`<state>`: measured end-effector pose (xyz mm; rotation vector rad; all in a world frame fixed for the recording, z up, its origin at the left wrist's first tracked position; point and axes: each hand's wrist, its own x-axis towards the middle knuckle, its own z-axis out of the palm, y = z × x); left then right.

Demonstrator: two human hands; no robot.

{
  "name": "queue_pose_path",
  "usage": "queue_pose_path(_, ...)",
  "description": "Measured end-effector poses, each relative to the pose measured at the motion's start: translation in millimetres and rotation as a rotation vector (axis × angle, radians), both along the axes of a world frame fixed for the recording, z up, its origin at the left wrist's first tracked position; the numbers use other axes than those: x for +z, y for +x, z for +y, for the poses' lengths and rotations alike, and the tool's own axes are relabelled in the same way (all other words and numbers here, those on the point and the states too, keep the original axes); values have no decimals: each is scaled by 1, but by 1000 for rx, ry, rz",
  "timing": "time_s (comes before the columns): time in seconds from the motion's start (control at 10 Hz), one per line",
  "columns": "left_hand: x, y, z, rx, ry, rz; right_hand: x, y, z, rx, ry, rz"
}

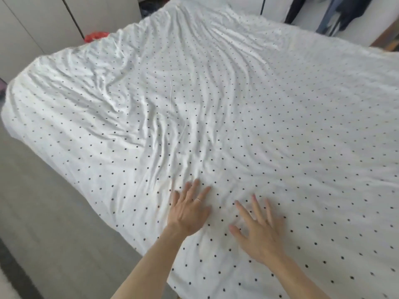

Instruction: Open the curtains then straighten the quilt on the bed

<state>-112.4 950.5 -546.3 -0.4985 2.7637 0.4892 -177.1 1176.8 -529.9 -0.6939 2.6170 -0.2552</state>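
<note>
A white quilt (216,108) with small black dots covers the whole bed, spread out but creased, with long wrinkles running from the near edge toward the far left corner. My left hand (189,209) lies flat on the quilt near the front edge, fingers apart, a ring on one finger. My right hand (260,229) rests flat just to its right, fingers spread, holding nothing. No curtains are in view.
Pale wardrobe doors (43,24) stand at the back left. Something red (95,36) lies behind the bed's far left corner. Dark clothes (336,14) hang at the back right. Grey floor (54,212) runs along the bed's left side.
</note>
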Motion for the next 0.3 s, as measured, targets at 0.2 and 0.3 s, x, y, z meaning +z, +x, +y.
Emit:
queue_pose_path(0.2, -17, -19, 18, 28, -22, -207, 27, -47, 46, 62, 264, -334)
queue_pose_path(0.3, -6, -30, 17, 11, 23, -322, 91, -84, 31, -149, -309, -408)
